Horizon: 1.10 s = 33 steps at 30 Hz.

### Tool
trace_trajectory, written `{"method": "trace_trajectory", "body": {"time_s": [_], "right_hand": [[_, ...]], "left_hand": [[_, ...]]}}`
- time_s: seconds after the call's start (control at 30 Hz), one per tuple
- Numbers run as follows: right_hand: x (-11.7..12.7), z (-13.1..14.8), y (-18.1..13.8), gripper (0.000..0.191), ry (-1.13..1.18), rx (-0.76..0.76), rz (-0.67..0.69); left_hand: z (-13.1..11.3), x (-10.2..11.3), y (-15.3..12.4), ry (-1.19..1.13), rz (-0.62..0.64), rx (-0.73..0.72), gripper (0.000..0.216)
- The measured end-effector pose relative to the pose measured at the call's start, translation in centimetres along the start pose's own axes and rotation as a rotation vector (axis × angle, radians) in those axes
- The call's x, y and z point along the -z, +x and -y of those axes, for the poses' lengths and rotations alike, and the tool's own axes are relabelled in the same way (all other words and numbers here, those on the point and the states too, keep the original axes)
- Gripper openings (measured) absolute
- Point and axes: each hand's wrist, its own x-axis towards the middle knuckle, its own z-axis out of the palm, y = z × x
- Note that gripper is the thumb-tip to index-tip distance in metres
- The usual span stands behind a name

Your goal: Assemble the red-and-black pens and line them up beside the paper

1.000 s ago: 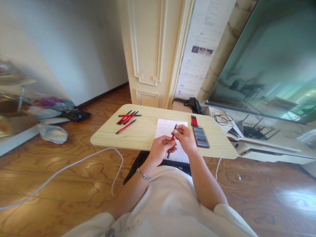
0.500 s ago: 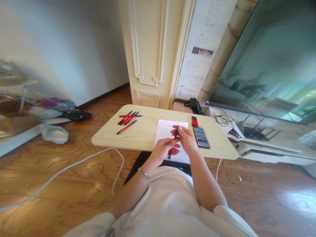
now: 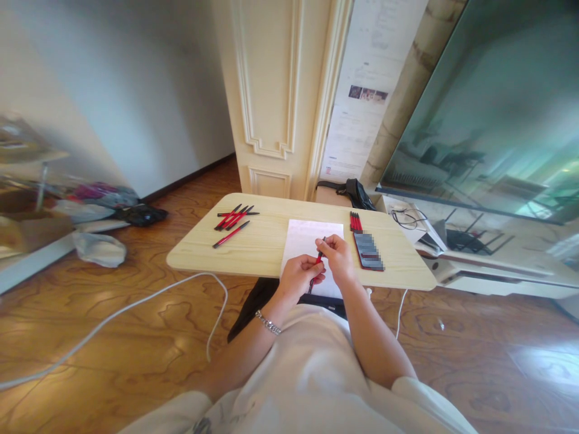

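Note:
A red and black pen is held slanted over a white sheet of paper. My left hand grips its red barrel, with the fingers closed around it. At its black upper end, my right hand pinches the pen between thumb and fingers. Several similar pens lie crossed in a loose pile at the table's left, with a single pen apart in front of them. To the right of the paper, a row of pens lies side by side.
A phone-like dark flat object, partly pixelated, lies near the right side of the pale wooden table. A black bag rests behind the table. A white cable runs over the floor at left.
My right hand's fingers have closed in over the pen's upper end, and the hand sits slightly lower. My left hand still grips the barrel. The pens on the table have not moved.

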Motion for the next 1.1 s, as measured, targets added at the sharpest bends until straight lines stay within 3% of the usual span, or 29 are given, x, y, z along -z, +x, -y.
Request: {"method": "trace_trajectory", "body": {"time_s": [0.23, 0.47, 0.57, 0.7, 0.83, 0.97, 1.1], "right_hand": [[1.0, 2.3, -0.3, 0.036, 0.154, -0.075, 0.171], [0.4, 0.9, -0.2, 0.032, 0.030, -0.034, 0.009], [0.2, 0.5, -0.3, 0.036, -0.031, 0.003, -0.072], [0.7, 1.5, -0.7, 0.034, 0.075, -0.068, 0.099], [1.2, 2.0, -0.8, 0.035, 0.169, -0.123, 0.204], [1.0, 1.1, -0.6, 0.030, 0.059, -0.091, 0.102], [0.6, 0.6, -0.6, 0.034, -0.029, -0.034, -0.002]], "left_hand": [[-1.5, -0.3, -0.6, -0.001, 0.141, 0.072, 0.041], [-0.2, -0.5, -0.2, 0.053, -0.023, -0.016, 0.032], [-0.1, -0.3, -0.2, 0.045, 0.011, 0.012, 0.033], [-0.9, -0.2, -0.5, 0.014, 0.135, 0.070, 0.038], [-1.0, -0.3, -0.6, 0.015, 0.126, 0.065, 0.035], [-0.1, -0.4, -0.2, 0.057, 0.014, -0.005, 0.032], [0.0, -0.3, -0.1, 0.027, 0.065, 0.025, 0.033]]}}
